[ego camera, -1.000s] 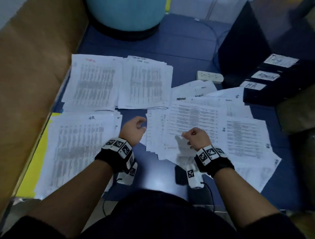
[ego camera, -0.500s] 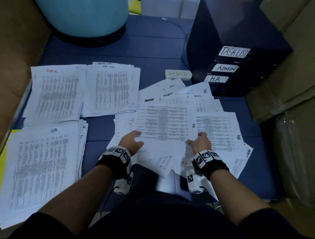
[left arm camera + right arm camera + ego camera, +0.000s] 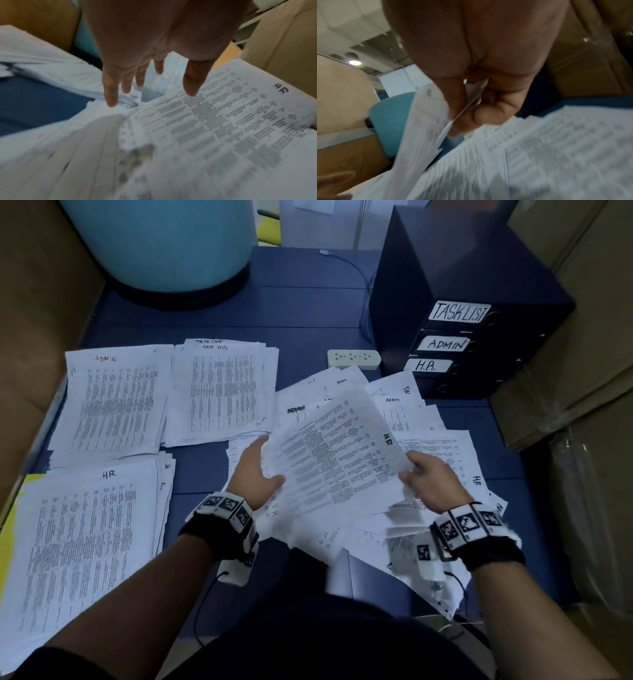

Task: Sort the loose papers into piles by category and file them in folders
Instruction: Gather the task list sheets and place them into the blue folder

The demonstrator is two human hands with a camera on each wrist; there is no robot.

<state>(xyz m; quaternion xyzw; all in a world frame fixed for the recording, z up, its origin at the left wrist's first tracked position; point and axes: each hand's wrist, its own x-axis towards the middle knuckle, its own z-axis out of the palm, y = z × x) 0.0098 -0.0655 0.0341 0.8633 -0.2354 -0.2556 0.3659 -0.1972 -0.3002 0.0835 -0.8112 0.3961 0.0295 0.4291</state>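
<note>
Lifted sheet: printed page marked HR (image 3: pixel 337 453), raised and tilted above the loose heap, between both hands.
Right hand (image 3: pixel 432 481): pinching the sheet's right edge, thumb on one face, fingers (image 3: pixel 489 115) curled behind.
Left hand (image 3: pixel 254 474): at the sheet's left edge, fingers (image 3: pixel 110 86) straight and slightly spread, thumb over the printed face; actual contact not discernible.
Loose heap (image 3: pixel 428 440): unsorted overlapping pages, some marked Admin, some HR, beneath and right of the hands.
ADMIN pile (image 3: pixel 114 402): far left.
TASK LIST pile (image 3: pixel 222 392): just beside ADMIN pile, on its right.
HR pile (image 3: pixel 82 535): near left.
Filing unit (image 3: pixel 462 313): dark, far right; labels TASKLIST, ADMIN, H.R. top to bottom.
Power strip (image 3: pixel 354 359): white, between TASK LIST pile and filing unit.
Surface (image 3: pixel 301 313): blue.
</note>
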